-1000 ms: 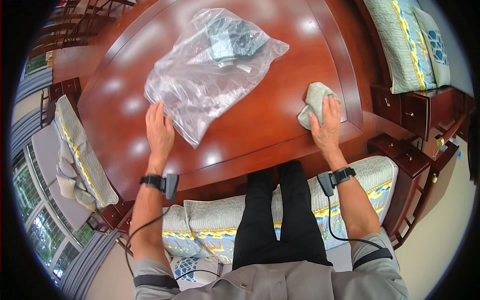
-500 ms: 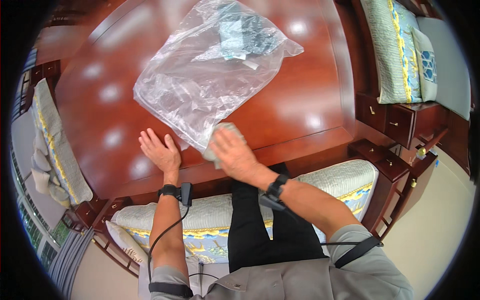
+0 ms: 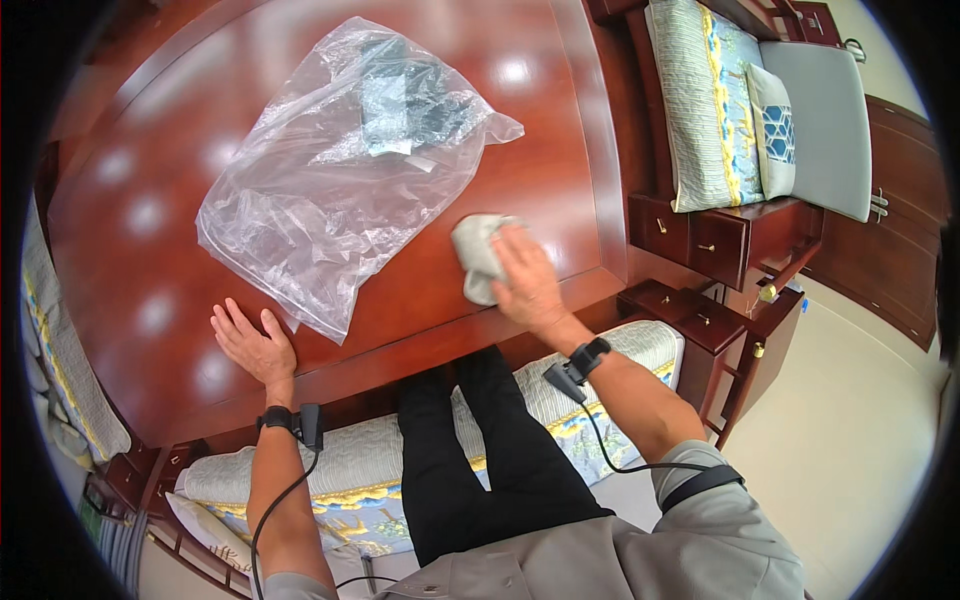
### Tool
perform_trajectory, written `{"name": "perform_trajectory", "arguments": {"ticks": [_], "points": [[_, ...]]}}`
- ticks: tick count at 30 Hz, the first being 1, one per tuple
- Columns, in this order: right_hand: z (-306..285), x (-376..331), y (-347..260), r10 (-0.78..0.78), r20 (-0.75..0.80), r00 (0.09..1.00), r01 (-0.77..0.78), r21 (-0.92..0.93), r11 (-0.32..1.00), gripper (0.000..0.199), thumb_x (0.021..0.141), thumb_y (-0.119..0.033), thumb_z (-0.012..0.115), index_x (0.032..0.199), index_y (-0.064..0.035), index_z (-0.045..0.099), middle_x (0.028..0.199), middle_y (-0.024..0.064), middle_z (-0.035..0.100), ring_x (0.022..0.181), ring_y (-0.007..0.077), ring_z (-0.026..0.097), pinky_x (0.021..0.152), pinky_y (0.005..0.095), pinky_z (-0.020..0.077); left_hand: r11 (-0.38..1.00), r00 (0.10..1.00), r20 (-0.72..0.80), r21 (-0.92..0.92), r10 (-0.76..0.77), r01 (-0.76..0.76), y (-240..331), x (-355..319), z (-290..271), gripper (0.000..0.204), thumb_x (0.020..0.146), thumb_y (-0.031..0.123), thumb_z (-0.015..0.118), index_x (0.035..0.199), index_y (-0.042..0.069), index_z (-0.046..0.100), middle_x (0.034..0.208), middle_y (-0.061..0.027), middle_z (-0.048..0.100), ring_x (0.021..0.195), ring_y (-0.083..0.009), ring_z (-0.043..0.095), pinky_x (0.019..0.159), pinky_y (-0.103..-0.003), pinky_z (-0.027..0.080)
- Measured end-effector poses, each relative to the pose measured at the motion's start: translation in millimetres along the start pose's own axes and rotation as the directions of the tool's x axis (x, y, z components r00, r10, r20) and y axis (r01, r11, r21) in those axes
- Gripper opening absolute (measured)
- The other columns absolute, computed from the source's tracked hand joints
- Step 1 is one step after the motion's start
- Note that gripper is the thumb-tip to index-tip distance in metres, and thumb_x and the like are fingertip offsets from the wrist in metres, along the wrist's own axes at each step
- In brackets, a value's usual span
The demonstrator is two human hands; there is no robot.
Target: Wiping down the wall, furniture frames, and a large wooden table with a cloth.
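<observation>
A grey-beige cloth (image 3: 478,262) lies bunched on the glossy red-brown wooden table (image 3: 420,285). My right hand (image 3: 528,280) grips it from above, fingers pressed over its right part. To the left, my left hand (image 3: 254,342) rests on the table with fingers spread and nothing in it. Just beyond that hand, a large clear plastic bag (image 3: 300,215) lies flat, its nearest corner a little right of the left fingers. Inside the bag's far part is a dark item with a pale label (image 3: 385,112); its kind cannot be made out. Cloth and bag are apart.
A padded bench with a quilted cover (image 3: 630,355) runs along the table's near edge, by my legs. At the right stand a sofa seat with a striped cover (image 3: 690,110), a patterned pillow (image 3: 775,130) and small drawers (image 3: 690,240). Another covered seat (image 3: 75,370) is at the left.
My right hand has moved the cloth rightward, away from the bag's near corner. My left hand stays flat on the table. The whole view has swung to the right.
</observation>
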State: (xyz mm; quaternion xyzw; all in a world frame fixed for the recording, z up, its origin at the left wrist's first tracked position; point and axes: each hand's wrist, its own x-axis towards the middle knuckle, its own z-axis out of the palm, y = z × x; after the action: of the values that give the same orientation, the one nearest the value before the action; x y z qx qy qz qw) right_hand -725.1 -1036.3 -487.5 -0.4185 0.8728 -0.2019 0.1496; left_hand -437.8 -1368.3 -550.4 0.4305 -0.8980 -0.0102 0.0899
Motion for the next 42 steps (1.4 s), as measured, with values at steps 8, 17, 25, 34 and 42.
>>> {"name": "perform_trajectory", "arguments": {"ticks": [8,17,25,34,42], "points": [[-42,-59,97,0.291,-0.16,0.943,-0.313,-0.134,0.94,0.062,0.084,-0.008,0.068,0.142,0.0028,0.05,0.145,0.025,0.049,0.137,0.0435,0.045,0.117,0.0474,0.0365,1.0,0.999,0.034,0.013,-0.007,0.006,3,-1,1,0.068,0.1,0.039,0.055,0.157,0.006,0.036,0.164,-0.0205,0.03,0.15,-0.0421,0.026,0.123,-0.055,0.021],[10,-119,26,0.543,-0.318,0.777,-0.58,-0.025,0.815,0.052,0.096,-0.013,0.059,0.143,0.0066,0.046,0.144,0.0324,0.046,0.137,0.0485,0.041,0.118,0.051,0.0306,1.0,1.0,0.0,0.009,0.018,-0.018,0,3,-5,0.066,0.102,0.039,0.054,0.156,0.005,0.036,0.162,-0.0216,0.032,0.149,-0.0428,0.029,0.122,-0.055,0.022],[88,-98,-128,0.446,-0.181,0.876,-0.436,0.094,0.895,0.067,0.082,-0.005,0.071,0.143,0.0048,0.045,0.15,0.0311,0.04,0.143,0.0513,0.034,0.119,0.0573,0.0284,0.999,0.999,-0.002,0.012,0.036,-0.036,-2,1,-1,0.07,0.102,0.043,0.054,0.156,0.002,0.035,0.161,-0.0255,0.03,0.149,-0.0451,0.029,0.12,-0.058,0.024],[158,-32,-237,0.407,-0.314,0.857,-0.363,0.193,0.912,0.065,0.071,-0.006,0.074,0.134,0.0023,0.057,0.15,0.0242,0.043,0.145,0.0446,0.034,0.118,0.0584,0.0284,0.999,0.996,0.071,0.006,0.048,-0.049,0,-2,1,0.075,0.102,0.048,0.052,0.157,0.0,0.032,0.162,-0.0282,0.027,0.151,-0.0459,0.024,0.122,-0.06,0.02],[156,0,-234,0.231,-0.34,0.912,-0.169,0.204,0.964,0.05,0.066,-0.013,0.078,0.112,0.0024,0.065,0.141,0.0239,0.051,0.141,0.0432,0.04,0.115,0.0587,0.0332,0.999,0.997,0.063,0.018,0.038,-0.039,-1,-2,3,0.074,0.103,0.048,0.051,0.156,0.0,0.033,0.162,-0.0284,0.027,0.151,-0.046,0.023,0.122,-0.059,0.02]]}}
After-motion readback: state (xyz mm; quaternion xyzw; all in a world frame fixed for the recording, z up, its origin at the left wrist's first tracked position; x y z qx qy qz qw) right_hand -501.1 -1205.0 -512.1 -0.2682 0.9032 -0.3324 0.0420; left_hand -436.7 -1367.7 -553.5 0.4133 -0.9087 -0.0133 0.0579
